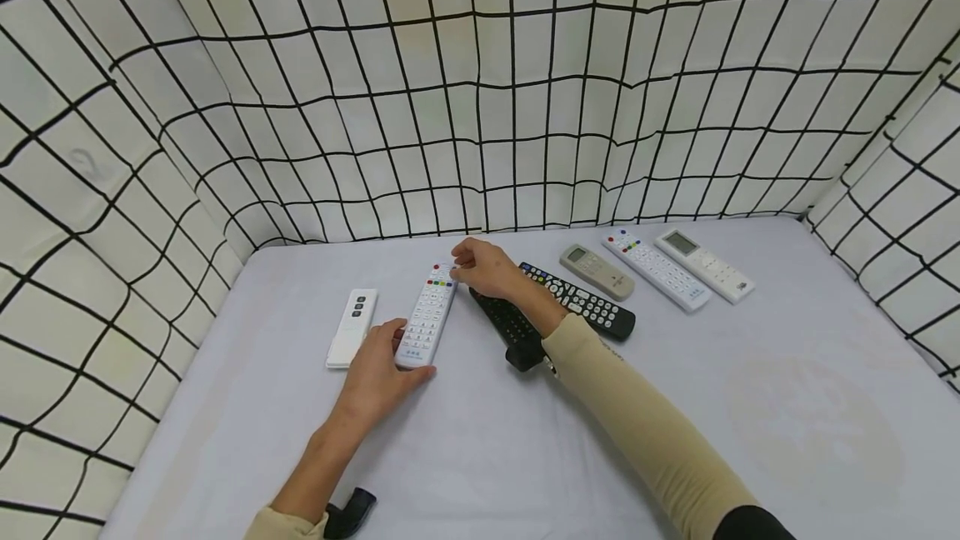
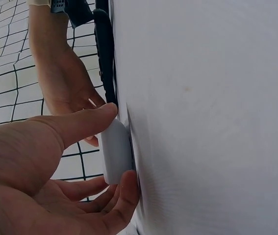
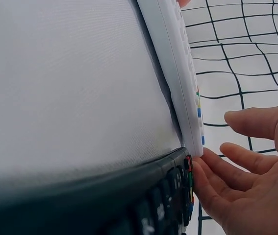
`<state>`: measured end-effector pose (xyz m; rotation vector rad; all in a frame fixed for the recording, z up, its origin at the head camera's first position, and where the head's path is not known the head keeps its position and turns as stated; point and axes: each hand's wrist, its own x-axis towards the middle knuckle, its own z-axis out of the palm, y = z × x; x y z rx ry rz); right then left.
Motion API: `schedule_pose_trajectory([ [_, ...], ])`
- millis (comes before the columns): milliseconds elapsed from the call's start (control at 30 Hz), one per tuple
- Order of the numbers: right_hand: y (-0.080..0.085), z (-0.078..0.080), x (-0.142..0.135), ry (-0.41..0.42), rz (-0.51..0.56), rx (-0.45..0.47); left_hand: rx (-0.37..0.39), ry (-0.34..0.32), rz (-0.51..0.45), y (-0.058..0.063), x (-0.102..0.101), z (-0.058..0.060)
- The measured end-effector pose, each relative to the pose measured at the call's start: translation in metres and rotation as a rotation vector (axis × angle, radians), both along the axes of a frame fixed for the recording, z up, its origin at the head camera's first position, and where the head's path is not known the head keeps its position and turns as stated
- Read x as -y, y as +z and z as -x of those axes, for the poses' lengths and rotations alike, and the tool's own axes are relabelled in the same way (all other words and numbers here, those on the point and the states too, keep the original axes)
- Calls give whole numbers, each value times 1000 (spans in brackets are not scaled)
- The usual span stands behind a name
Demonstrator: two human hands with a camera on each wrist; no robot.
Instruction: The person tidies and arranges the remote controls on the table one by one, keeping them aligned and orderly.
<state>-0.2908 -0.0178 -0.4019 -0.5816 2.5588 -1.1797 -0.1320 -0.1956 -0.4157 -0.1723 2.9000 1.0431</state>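
A white remote control [image 1: 427, 315] with coloured buttons lies on the white-covered table. My left hand [image 1: 378, 377] holds its near end between thumb and fingers; in the left wrist view that end [image 2: 115, 154] sits between them. At the far end is my right hand [image 1: 486, 267], its fingertips beside or touching the remote's tip, the thumb [image 3: 256, 122] apart from it. Beneath the right forearm lie two black remotes, one [image 1: 506, 319] partly hidden by the wrist and the other [image 1: 581, 300] slanting to the right.
A slim white remote [image 1: 352, 327] with few buttons lies left of the left hand. Toward the back right are a beige remote [image 1: 597, 272], another white one with coloured buttons [image 1: 656, 269] and a white remote with a screen [image 1: 705, 265]. Black-gridded white cloth [image 1: 495, 115] walls the table.
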Motion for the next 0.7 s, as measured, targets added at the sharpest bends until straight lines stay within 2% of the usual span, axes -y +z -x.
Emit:
schedule_pose_trajectory([
  [167,2,-1,0,3,17,8,-17,6,0,2,0,-2],
  [367,4,-3,0,-20,96,37,-36,14,3,4,-2,-5],
  [700,1,-4,8,-3,193,28,-73,28,0,6,-1,-7],
])
